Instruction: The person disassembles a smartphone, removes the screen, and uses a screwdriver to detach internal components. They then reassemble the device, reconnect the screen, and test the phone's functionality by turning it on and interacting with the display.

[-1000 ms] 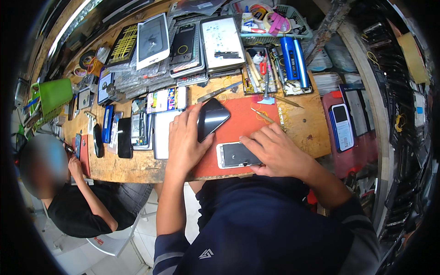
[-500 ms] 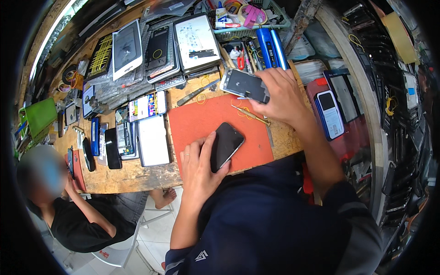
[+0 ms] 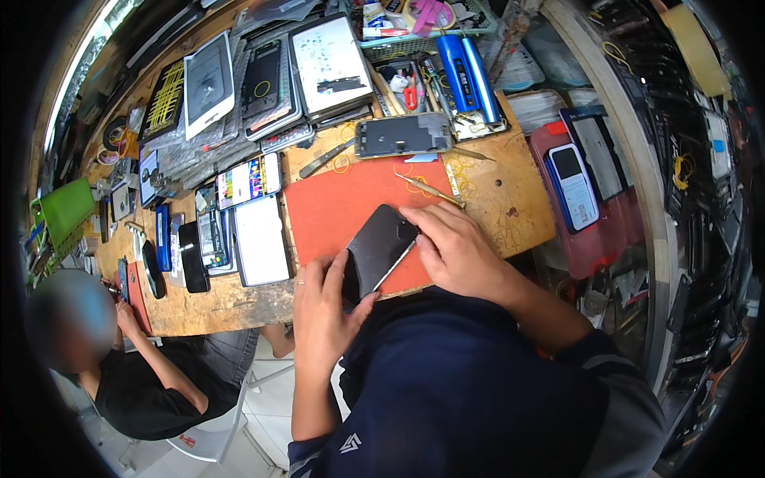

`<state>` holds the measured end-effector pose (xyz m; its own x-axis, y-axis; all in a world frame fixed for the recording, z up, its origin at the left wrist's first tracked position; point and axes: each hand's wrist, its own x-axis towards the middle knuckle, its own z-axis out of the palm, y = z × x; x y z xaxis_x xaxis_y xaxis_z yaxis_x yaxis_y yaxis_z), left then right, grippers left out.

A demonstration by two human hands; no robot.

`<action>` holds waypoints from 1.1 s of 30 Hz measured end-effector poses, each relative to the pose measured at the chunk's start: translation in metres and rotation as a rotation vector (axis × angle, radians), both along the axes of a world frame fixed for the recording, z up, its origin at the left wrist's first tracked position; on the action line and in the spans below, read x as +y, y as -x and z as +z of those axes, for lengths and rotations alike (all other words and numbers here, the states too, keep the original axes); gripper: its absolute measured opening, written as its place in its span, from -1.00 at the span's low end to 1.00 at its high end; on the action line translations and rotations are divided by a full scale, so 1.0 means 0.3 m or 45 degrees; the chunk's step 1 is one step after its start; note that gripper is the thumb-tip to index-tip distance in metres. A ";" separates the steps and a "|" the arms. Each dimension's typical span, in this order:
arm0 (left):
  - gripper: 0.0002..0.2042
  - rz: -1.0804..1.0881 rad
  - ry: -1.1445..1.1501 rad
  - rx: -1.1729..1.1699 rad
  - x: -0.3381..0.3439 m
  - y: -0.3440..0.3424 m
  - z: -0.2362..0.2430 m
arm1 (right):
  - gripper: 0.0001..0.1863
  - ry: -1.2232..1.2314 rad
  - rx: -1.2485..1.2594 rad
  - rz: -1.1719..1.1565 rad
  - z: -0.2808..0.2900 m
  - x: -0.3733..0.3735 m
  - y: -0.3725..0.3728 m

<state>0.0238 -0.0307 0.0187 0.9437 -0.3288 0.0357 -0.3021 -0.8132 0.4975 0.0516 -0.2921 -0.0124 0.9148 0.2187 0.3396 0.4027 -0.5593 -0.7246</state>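
Observation:
A black phone (image 3: 378,243) lies at a slant over the near part of the orange mat (image 3: 319,207). My left hand (image 3: 323,311) grips its lower left end, fingers along the side and thumb at the near corner. My right hand (image 3: 446,247) has its fingertips on the phone's upper right end. Beyond the mat, a white-framed phone part (image 3: 402,137) lies crosswise. A brass screwdriver (image 3: 430,190) lies on the mat's right side among yellow rubber bands, and a flat metal tool (image 3: 323,159) lies left of the phone part.
Stacked phone parts and cases (image 3: 331,68), a tray of tools (image 3: 410,92), blue cylinders (image 3: 456,72) and a tape basket (image 3: 430,24) crowd the back. More phones (image 3: 191,255) line the left. A co-worker (image 3: 143,390) sits at the left; a red case (image 3: 606,243) stands at the right.
The white-framed part has moved from the near mat to the back, and my right hand has released it and returned to the black phone, which now lies nearer me with my left hand on it.

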 end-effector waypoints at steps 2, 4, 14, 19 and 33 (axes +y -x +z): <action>-0.21 -0.027 -0.021 -0.072 0.006 -0.015 0.006 | -0.57 0.018 0.021 -0.048 -0.006 0.012 0.015; -0.22 -0.026 -0.004 -0.009 0.013 -0.023 0.018 | -0.56 -0.122 0.037 -0.058 -0.006 0.018 0.009; -0.60 0.078 0.398 0.283 0.103 -0.054 0.009 | -0.71 -0.162 -0.100 -0.178 -0.060 -0.022 0.008; -0.60 0.058 0.734 0.120 0.124 -0.054 -0.101 | -0.75 -0.032 -0.341 -0.130 -0.077 -0.008 0.065; -0.67 0.282 0.809 -0.170 0.087 0.003 -0.226 | -0.54 0.381 -0.472 0.259 -0.059 0.163 0.044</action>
